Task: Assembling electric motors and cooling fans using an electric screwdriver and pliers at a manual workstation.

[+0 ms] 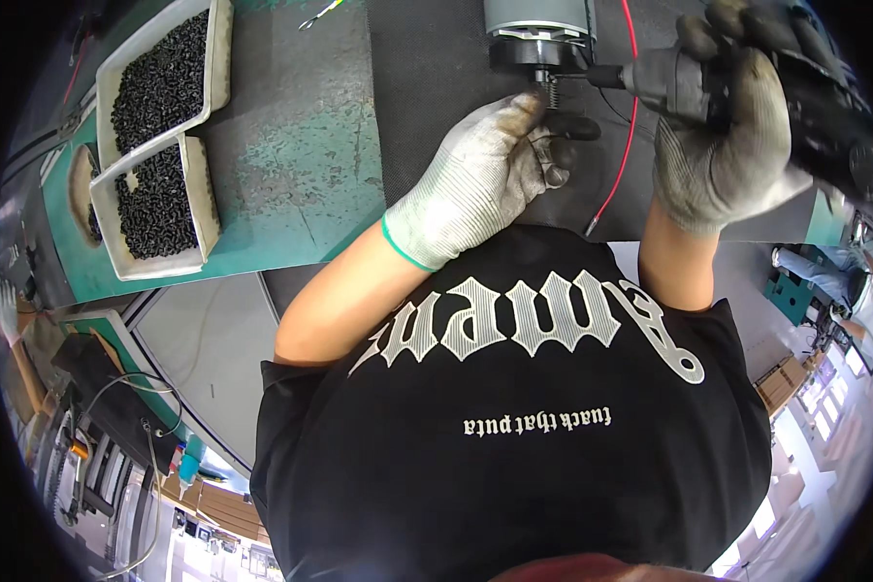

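Observation:
A grey cylindrical motor with a black end ring lies at the top middle, its shaft fitting pointing toward me. My left hand, in a whitish knit glove with dark, dirty fingertips, is closed at the end of that fitting, beside a small spring. What lies between the fingertips is partly hidden. In the matching glove, my right hand grips a black power screwdriver. The tool lies sideways, and its thin bit reaches left to the side of the shaft fitting.
Two white bins of small black parts stand on the worn green bench at left. A red cable runs between motor and screwdriver over a black mat. Pliers-like handles lie at the top. Other people show at both sides.

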Demonstrator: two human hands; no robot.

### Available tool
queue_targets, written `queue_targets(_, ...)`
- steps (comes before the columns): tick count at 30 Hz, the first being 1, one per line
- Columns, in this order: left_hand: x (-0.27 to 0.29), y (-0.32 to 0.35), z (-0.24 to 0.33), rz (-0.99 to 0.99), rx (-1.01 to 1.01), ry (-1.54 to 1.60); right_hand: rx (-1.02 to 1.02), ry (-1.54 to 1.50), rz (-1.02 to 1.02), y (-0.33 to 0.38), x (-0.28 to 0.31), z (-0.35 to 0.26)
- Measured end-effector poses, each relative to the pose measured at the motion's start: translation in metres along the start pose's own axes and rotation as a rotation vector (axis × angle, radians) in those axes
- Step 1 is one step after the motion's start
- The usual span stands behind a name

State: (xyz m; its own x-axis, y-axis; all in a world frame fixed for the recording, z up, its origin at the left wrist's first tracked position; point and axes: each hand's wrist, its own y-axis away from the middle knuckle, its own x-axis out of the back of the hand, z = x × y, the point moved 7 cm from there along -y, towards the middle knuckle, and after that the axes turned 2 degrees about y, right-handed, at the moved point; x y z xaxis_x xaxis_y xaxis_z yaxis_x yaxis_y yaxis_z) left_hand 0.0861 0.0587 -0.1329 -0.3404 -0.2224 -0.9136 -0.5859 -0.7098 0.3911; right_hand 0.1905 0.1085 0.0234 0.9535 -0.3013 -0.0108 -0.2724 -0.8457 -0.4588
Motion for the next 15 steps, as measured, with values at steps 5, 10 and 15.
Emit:
queue_targets(5,0.002,-0.008,0.005,-0.010,-0.043,-0.070,-0.122,-0.272,-0.148,0.000,-0.003,0.013)
queue_targets(10,0.003,-0.005,0.014,0.018,-0.125,-0.064,-0.269,-0.632,-0.319,0.001,-0.002,0.021)
queue_targets(15,0.000,-0.006,0.017,0.044,-0.125,-0.349,-0.435,-0.940,-0.360,0.005,-0.012,0.024)
